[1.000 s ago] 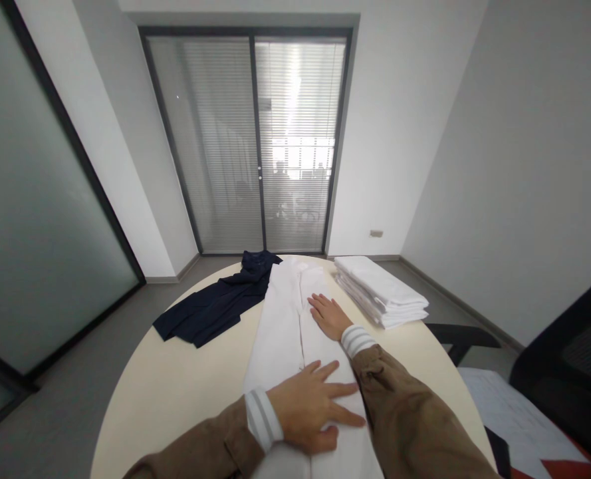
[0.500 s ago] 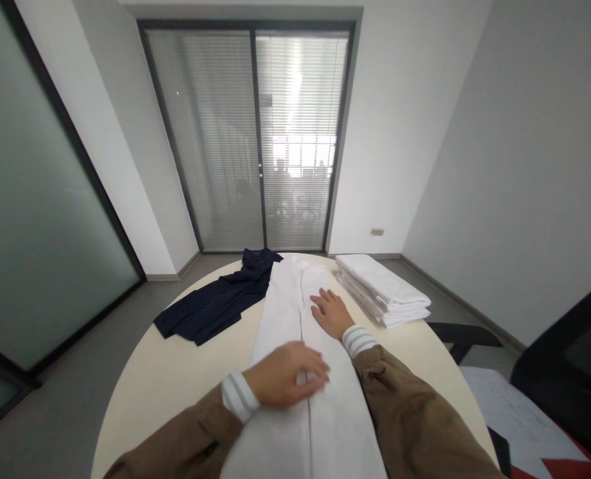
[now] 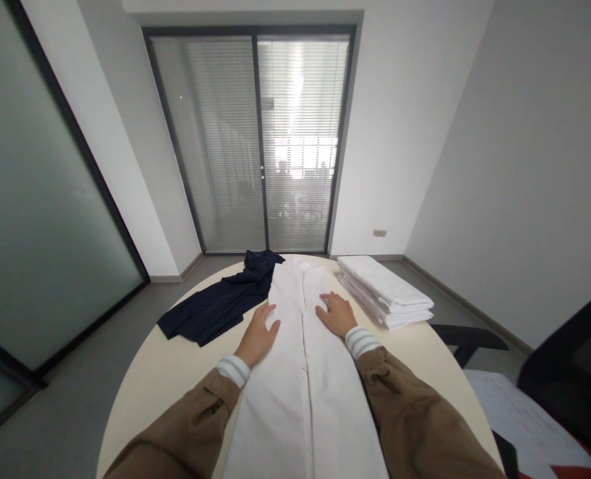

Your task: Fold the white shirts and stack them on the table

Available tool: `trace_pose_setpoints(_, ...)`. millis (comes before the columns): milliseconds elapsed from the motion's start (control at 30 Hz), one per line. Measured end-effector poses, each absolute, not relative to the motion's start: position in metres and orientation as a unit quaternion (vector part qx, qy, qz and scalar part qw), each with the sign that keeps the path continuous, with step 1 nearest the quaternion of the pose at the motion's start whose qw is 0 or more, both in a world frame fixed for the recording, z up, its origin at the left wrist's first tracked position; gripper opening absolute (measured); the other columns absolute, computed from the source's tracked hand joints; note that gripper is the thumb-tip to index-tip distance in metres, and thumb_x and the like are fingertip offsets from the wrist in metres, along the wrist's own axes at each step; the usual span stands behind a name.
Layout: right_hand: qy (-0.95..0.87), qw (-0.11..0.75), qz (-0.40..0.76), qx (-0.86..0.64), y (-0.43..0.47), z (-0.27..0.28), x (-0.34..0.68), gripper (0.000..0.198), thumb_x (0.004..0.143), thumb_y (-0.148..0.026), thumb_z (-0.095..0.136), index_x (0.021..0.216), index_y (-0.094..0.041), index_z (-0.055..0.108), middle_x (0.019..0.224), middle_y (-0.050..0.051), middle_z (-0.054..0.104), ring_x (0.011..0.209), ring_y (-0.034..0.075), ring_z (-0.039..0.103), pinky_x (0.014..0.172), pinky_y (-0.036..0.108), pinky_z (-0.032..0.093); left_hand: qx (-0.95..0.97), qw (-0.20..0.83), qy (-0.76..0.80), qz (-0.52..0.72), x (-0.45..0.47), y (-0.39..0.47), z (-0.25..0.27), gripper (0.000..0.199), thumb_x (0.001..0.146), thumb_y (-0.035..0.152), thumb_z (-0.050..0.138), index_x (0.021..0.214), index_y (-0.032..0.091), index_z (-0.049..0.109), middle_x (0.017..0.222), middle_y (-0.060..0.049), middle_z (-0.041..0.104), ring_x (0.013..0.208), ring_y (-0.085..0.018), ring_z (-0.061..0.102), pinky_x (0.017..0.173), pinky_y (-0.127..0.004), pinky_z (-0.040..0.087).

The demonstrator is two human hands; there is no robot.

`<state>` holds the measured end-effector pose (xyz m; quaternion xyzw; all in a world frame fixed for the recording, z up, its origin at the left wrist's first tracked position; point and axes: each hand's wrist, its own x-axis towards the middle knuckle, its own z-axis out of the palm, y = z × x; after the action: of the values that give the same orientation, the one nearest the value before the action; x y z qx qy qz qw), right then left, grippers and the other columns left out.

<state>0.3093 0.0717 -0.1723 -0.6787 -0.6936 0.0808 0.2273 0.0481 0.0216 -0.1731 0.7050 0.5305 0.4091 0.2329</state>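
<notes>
A long white garment (image 3: pixel 280 412), with its two sides folded in to meet along a middle seam, lies flat down the table towards me. My left hand (image 3: pixel 259 334) rests at its left edge, fingers spread and thumb apart. On the opposite edge my right hand (image 3: pixel 338 314) lies with its fingers stretched over the cloth. Neither hand grips anything I can see. The garment's near end runs out of view at the bottom.
A dark navy garment (image 3: pixel 220 303) lies crumpled at the left of the round cream table (image 3: pixel 150 392). A stack of folded white cloth (image 3: pixel 385 286) sits at the right. Beyond the right edge stands a black chair (image 3: pixel 569 372) with papers (image 3: pixel 519 416) by it.
My left hand has moved from the garment's middle seam out to its left edge and farther from me. My right hand stays at nearly the same spot on the right.
</notes>
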Motion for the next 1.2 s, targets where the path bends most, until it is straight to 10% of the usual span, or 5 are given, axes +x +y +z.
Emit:
trace_pose_setpoints(467, -0.597, 0.435, 0.26, -0.622, 0.107, -0.171, 0.326, 0.046, 0.077, -0.023, 0.06, 0.122, -0.013, 0.069, 0.094, 0.007, 0.076, 0.083, 0.019, 0.068, 0.085, 0.033, 0.052, 0.615, 0.375, 0.503, 0.477, 0.028, 0.098, -0.176, 0.039, 0.087, 0.026, 0.062, 0.122, 0.011, 0.067, 0.13, -0.014, 0.066, 0.119, -0.025, 0.063, 0.105, -0.037, 0.046)
trace_pose_setpoints(833, -0.611, 0.414, 0.271, -0.618, 0.126, -0.175, 0.332, 0.047, 0.076, -0.022, 0.059, 0.12, -0.015, 0.072, 0.108, 0.008, 0.075, 0.09, 0.02, 0.067, 0.088, 0.031, 0.05, 0.651, 0.317, 0.53, 0.442, 0.036, 0.127, -0.176, 0.039, 0.077, 0.016, 0.068, 0.114, 0.012, 0.074, 0.109, -0.013, 0.075, 0.095, -0.025, 0.069, 0.094, -0.034, 0.048)
trace_pose_setpoints(1067, -0.606, 0.44, 0.267, -0.606, 0.114, -0.151, 0.332, 0.047, 0.073, -0.029, 0.065, 0.117, -0.015, 0.074, 0.061, -0.003, 0.061, 0.049, 0.009, 0.046, 0.051, 0.022, 0.037, 0.643, 0.286, 0.527, 0.477, 0.038, 0.115, -0.155, 0.031, 0.077, 0.019, 0.07, 0.106, 0.017, 0.078, 0.069, -0.003, 0.068, 0.062, -0.016, 0.059, 0.067, -0.027, 0.046)
trace_pose_setpoints(1200, -0.592, 0.451, 0.273, -0.609, 0.101, -0.123, 0.328, 0.037, 0.074, -0.027, 0.067, 0.106, -0.012, 0.078, 0.051, -0.002, 0.057, 0.041, 0.009, 0.046, 0.047, 0.023, 0.035, 0.617, 0.329, 0.512, 0.498, 0.045, 0.105, -0.142, 0.031, 0.078, 0.021, 0.069, 0.108, 0.015, 0.076, 0.085, -0.006, 0.072, 0.057, -0.013, 0.062, 0.058, -0.025, 0.045)
